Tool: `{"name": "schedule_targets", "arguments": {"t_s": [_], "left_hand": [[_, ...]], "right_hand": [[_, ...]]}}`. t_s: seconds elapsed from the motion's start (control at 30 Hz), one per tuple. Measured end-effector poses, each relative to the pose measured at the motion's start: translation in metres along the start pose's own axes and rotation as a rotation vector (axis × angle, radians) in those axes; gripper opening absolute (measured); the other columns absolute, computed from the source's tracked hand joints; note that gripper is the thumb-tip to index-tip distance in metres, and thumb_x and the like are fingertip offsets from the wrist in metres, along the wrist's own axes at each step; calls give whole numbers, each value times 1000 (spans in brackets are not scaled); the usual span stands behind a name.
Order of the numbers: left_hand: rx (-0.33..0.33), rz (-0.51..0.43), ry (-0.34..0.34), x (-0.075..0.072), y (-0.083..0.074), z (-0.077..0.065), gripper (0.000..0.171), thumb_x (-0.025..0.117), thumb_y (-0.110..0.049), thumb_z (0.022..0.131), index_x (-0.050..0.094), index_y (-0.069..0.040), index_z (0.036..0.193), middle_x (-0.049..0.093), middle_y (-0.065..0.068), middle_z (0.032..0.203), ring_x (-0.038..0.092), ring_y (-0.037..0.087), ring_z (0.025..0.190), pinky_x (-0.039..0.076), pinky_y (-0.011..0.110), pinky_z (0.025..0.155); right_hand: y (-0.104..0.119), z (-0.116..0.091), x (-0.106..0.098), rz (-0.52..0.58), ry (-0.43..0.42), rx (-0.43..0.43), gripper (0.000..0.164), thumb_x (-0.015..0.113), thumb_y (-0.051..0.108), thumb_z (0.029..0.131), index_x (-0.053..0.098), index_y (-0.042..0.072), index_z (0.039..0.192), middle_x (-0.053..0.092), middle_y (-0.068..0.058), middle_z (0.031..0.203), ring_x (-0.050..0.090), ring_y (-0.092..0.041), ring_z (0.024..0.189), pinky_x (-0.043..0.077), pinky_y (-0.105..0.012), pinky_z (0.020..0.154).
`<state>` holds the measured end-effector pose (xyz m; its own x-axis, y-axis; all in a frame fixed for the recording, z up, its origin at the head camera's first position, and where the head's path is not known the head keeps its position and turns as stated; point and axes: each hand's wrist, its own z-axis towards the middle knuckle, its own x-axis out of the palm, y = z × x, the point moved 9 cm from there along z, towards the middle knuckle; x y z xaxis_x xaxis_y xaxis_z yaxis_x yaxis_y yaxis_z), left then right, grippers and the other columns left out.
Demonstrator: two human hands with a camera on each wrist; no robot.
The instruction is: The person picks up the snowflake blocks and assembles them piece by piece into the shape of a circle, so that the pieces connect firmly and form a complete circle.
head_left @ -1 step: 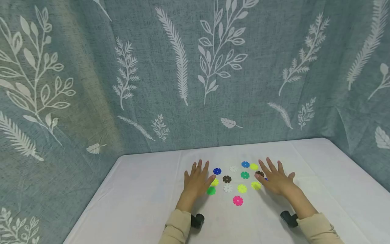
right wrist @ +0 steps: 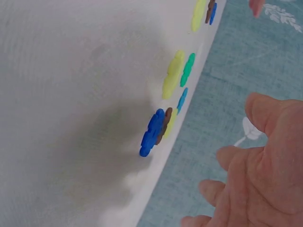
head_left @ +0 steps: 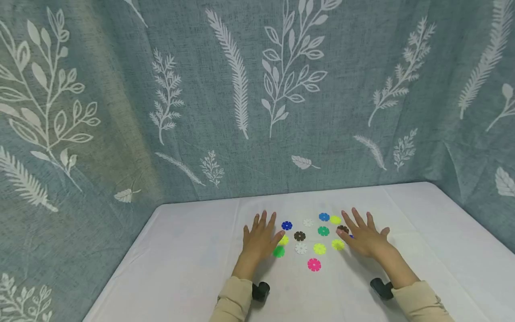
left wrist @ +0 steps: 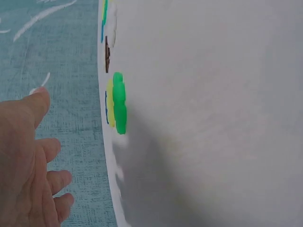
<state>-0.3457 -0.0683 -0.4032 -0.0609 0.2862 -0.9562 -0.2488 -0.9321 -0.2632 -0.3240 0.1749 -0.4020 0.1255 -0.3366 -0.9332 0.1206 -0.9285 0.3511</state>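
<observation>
Several notched plastic discs lie flat and scattered on the white table, among them a pink disc (head_left: 314,264), a white disc (head_left: 301,248), a teal disc (head_left: 323,231) and a brown disc (head_left: 299,236). My left hand (head_left: 259,241) hovers with spread fingers at their left side, partly covering a yellow disc (head_left: 284,240); a green disc (left wrist: 120,103) lies closest in the left wrist view. On the right, my right hand (head_left: 365,239) is likewise spread above the table, partly hiding a dark blue disc (right wrist: 152,133). Neither hand holds anything.
A white cloth covers the table (head_left: 181,259). Behind it hangs a grey-blue curtain (head_left: 249,161) with white leaf prints. Black wrist-worn devices (head_left: 261,291) sit under both forearms, beside the beige sleeves (head_left: 233,297).
</observation>
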Motion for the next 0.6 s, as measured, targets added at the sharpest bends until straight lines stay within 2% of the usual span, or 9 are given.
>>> {"name": "schedule_targets", "arguments": {"t_s": [0.2,0.3,0.37,0.43,0.47,0.53,0.57,0.6], "left_hand": [[-13,-24,-11,-2,2,-1,61,38,-48,94,28,-14,144,26,17,149,22,38,138,20,64,103],[0,-60,-16,-5,2,-1,62,41,-46,94,32,-9,142,35,19,145,32,39,133,27,62,100],[11,-141,-22,-6,4,-2,59,47,-43,93,39,-6,138,45,20,137,43,38,125,36,57,96],[27,-250,-14,-6,7,-4,54,55,-36,90,48,-2,131,57,19,122,55,35,111,45,49,85],[36,-300,-4,-5,9,-5,49,59,-32,88,54,-1,126,62,18,113,59,32,101,48,44,78],[42,-396,34,-1,13,-7,41,67,-23,83,61,-1,117,66,13,96,60,23,84,49,34,68],[47,-426,53,1,15,-9,38,70,-20,80,64,-1,113,66,10,89,58,19,78,47,29,64],[54,-442,69,3,17,-10,36,72,-17,77,66,-1,109,65,8,84,54,15,73,44,26,62]], "right_hand": [[-4,1,-1,-11,-1,-1,74,34,55,93,16,8,146,7,-28,149,2,-58,131,5,-81,86],[-11,1,-9,-15,-55,-19,70,42,47,93,21,2,144,21,-34,143,19,-58,128,21,-77,87],[-18,2,-16,5,-118,-44,65,50,38,92,31,-2,139,38,-36,129,40,-52,115,38,-66,82],[-26,2,-22,50,-170,-80,57,57,28,89,43,-6,131,51,-30,107,52,-40,92,47,-49,71],[-30,2,-24,80,-179,-91,53,59,27,88,48,-7,127,53,-25,96,52,-32,82,47,-40,65],[-40,5,-22,164,-151,-94,47,62,24,86,55,-6,120,52,-15,80,46,-20,69,40,-30,57],[-45,7,-18,223,-113,-80,45,63,24,85,57,-5,119,51,-12,77,43,-18,68,36,-28,57],[-48,8,-14,267,-80,-76,44,63,25,85,58,-4,118,55,-14,78,47,-21,69,38,-29,58]]}}
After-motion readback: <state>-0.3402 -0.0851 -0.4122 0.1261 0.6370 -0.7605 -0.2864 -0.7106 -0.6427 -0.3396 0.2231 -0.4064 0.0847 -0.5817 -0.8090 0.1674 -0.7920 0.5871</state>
